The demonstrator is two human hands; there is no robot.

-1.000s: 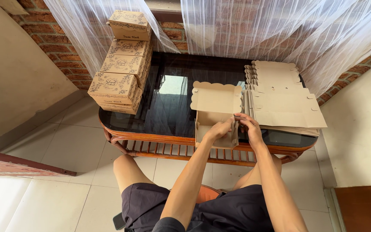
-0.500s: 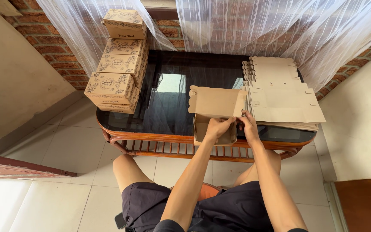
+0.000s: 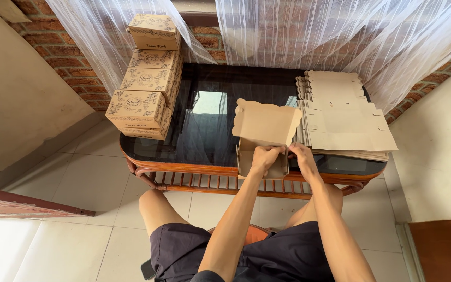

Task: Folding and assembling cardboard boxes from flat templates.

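Dark glass worktop (image 3: 210,130) carries your half-folded brown cardboard box (image 3: 263,136), its right wall pinched by your left hand (image 3: 265,156) and right hand (image 3: 300,156), beside flat scalloped blanks (image 3: 345,125).

The person wears dark navy fabric shorts (image 3: 267,253) that end above the knees, with soft folds across the lap. Both forearms are bare, with no sleeves, watch or bands in view. The left hand (image 3: 265,157) and right hand (image 3: 301,156) carry no gloves or rings that show.
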